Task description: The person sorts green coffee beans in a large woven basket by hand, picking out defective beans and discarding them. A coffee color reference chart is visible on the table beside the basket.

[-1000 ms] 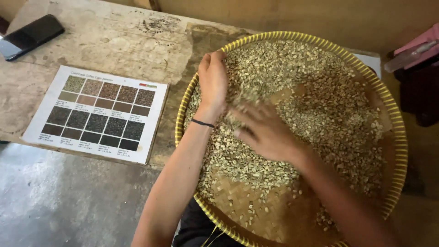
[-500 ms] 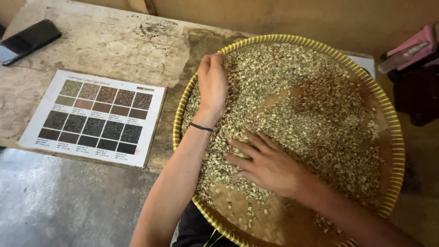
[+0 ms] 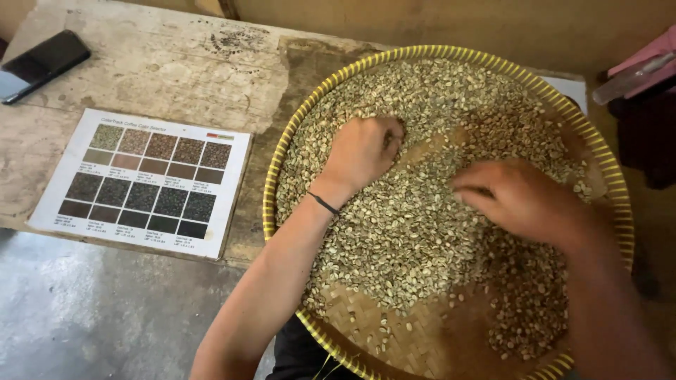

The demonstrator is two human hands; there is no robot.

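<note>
Beans (image 3: 415,232): heaped in tray (image 3: 296,134) at surface's right edge. Left hand (image 3: 362,151), grip curled on beans, lay nearer tray's centre; right hand (image 3: 517,197), fingers spread flat, toward right rim.

You are working at a worn, stained wooden table (image 3: 169,63), its pale top scuffed and darker near the far edge. On it lie a black slab-shaped phone (image 3: 42,63) at the far left corner, a white printed sheet of brown colour swatches (image 3: 144,181) near the front edge, and a round woven bamboo tray with a yellow rim (image 3: 271,176) just beside the sheet. The tray overhangs the table's front edge.
</note>
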